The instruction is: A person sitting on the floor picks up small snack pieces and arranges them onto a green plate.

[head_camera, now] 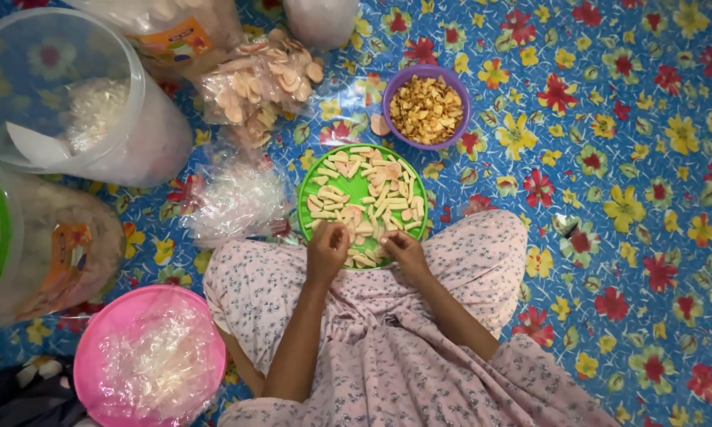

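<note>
The person sits on a blue floral floor mat (625, 158), both hands over the near edge of a green plate (361, 190) heaped with pale cracker pieces (372, 186). The left hand (326, 251) has its fingers curled down among the pieces; the right hand (406, 251) is curled likewise, pinching at pieces by the rim (what exactly either one grips is too small to tell). Just beyond the plate stands a purple bowl (425, 73) of golden fried bits. A clear bag of round crackers (257, 83) lies to the left of that bowl, and a crumpled plastic bag (237, 202) lies beside the plate. A pink basin (146, 360) holding clear plastic sits by the person's left knee.
</note>
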